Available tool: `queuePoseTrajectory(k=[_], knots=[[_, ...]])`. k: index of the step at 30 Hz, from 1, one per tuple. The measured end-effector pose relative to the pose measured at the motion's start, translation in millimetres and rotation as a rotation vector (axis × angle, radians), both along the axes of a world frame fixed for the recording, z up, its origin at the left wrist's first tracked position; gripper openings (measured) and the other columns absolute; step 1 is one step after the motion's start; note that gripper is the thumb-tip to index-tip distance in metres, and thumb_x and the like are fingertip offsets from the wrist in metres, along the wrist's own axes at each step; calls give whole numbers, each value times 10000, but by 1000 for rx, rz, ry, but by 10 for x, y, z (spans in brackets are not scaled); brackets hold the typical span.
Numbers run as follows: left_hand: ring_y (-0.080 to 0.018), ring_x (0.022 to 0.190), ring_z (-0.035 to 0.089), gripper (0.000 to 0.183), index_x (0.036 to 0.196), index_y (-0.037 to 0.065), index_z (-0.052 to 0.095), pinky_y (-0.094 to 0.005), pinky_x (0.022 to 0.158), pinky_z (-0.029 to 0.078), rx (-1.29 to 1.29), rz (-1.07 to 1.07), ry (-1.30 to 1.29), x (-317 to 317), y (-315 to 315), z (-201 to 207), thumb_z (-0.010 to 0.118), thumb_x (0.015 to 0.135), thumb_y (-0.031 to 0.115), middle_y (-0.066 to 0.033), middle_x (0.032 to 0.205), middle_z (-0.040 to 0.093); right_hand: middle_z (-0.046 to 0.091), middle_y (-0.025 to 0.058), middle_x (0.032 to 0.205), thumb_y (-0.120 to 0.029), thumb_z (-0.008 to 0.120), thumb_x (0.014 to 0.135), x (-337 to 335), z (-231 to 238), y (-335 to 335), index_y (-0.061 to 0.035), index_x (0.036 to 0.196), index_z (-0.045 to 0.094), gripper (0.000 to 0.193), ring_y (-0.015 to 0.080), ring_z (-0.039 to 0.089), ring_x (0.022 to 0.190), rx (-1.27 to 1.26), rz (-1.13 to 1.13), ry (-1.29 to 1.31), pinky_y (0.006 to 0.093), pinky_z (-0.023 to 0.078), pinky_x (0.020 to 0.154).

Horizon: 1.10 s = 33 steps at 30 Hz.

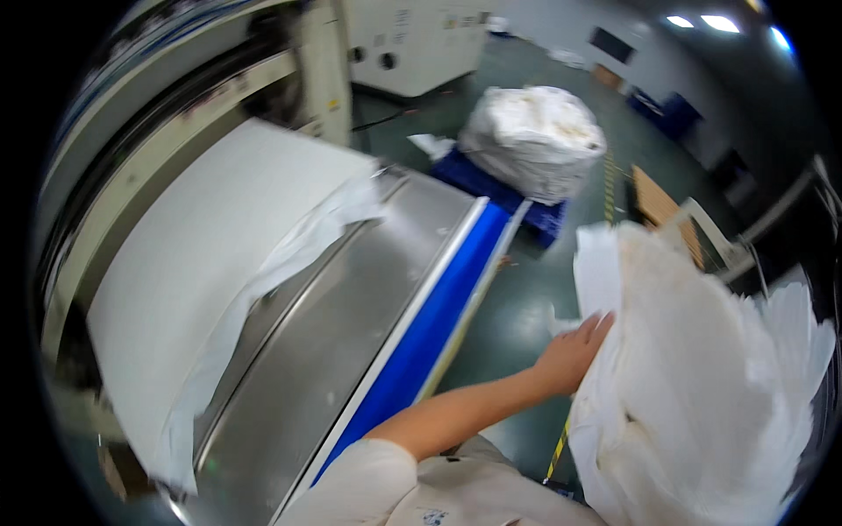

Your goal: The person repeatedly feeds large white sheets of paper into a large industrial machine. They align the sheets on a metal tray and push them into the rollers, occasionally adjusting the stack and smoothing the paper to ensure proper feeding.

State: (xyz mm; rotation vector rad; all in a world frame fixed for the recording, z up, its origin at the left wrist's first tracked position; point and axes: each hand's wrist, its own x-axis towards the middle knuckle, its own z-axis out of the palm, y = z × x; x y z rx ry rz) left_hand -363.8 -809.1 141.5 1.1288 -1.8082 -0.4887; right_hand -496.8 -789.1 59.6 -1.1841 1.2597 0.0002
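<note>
A large pile of thin white sheets with ragged, layered edges fills the right side. My left arm stretches across to it. My left hand lies against the near left edge of the pile, fingers extended and together, touching the sheets. The thumb and palm are mostly hidden. My right hand does not show. At the left, a wide white sheet comes out of a machine, its loose front edge rumpled over a metal table.
A blue strip runs along the table's near side. Beyond it, a wrapped white bale sits on a blue pallet. A wooden board and pale frame stand behind the pile. A cabinet is farther back.
</note>
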Motion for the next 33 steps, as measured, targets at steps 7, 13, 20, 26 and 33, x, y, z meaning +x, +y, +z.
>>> queuePoseTrajectory(k=[7, 13, 20, 26, 33], knots=[[-416, 927, 603, 798, 1495, 172, 29, -470, 781, 495, 314, -722, -376, -1064, -93, -958, 509, 863, 241, -250, 1296, 438, 575, 176, 1217, -286, 385, 924, -1073, -88, -680, -41, 1231, 532, 419, 333, 566, 1088, -96, -262, 72, 429, 453, 947], [-395, 1210, 423, 959, 1484, 137, -87, -416, 989, 401, 526, -1251, -432, -1710, -475, -1804, 579, 809, 287, -260, 1453, 221, 577, 179, 1211, -286, 390, 923, -1773, -280, -1553, -43, 1226, 537, 416, 335, 568, 1083, -125, -374, 91, 430, 456, 941], [-364, 1274, 398, 859, 1408, 98, 346, -465, 1013, 358, 503, -1283, 7, -2050, -1462, -1088, 741, 692, 361, -201, 1451, 303, 581, 183, 1204, -286, 395, 922, -2438, -245, -2557, -44, 1219, 542, 411, 337, 571, 1077, -154, -451, 139, 432, 460, 934], [-377, 1366, 244, 648, 1412, 139, 352, -565, 1071, 242, -263, -1334, -127, -2325, -2324, -1395, 568, 842, 356, -195, 1497, 220, 584, 187, 1197, -287, 399, 921, -2687, -252, -3345, -45, 1214, 547, 407, 338, 573, 1072, -164, -476, 198, 433, 463, 928], [-429, 1301, 312, 567, 1358, 124, 409, -536, 1034, 326, -154, -976, -183, -2000, -3828, -1401, 544, 836, 301, -227, 1421, 309, 587, 191, 1190, -287, 404, 919, -2715, -180, -4498, -47, 1207, 553, 403, 340, 576, 1066, -147, -449, 365, 435, 467, 921]])
